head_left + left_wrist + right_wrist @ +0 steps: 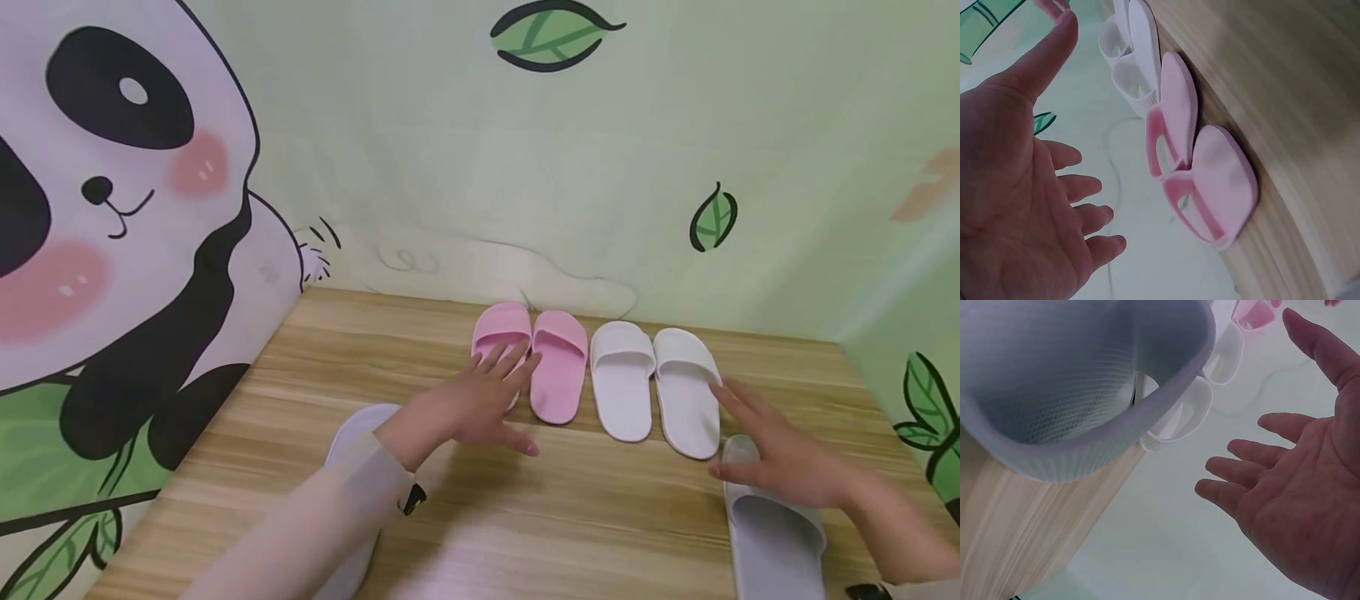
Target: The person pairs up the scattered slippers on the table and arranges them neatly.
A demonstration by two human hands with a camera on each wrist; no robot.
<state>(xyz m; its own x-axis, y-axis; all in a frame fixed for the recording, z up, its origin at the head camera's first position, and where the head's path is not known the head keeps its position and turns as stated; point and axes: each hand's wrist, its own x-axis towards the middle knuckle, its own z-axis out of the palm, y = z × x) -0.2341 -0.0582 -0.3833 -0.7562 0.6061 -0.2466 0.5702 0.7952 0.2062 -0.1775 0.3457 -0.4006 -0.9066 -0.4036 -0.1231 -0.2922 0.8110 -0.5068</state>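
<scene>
Two pink slippers (558, 383) stand side by side against the wall, toes toward it. Just right of them is a pair of white slippers (624, 400), lined up the same way. My left hand (483, 402) hovers over the left pink slipper, its fingers spread and holding nothing; the left wrist view shows the bare palm (1016, 200) apart from the pink pair (1219, 175). Above a pale grey slipper (780, 542) at the right, my right hand (787, 454) is also spread and holds nothing. In the right wrist view that slipper's strap (1085, 444) looms large.
Another pale slipper (369, 419) lies at the left, mostly hidden beneath my left forearm. Everything stands on a wood-grain surface (570, 517). Behind it rises a pale green wall (420, 150) with a painted panda (150, 200) and leaves.
</scene>
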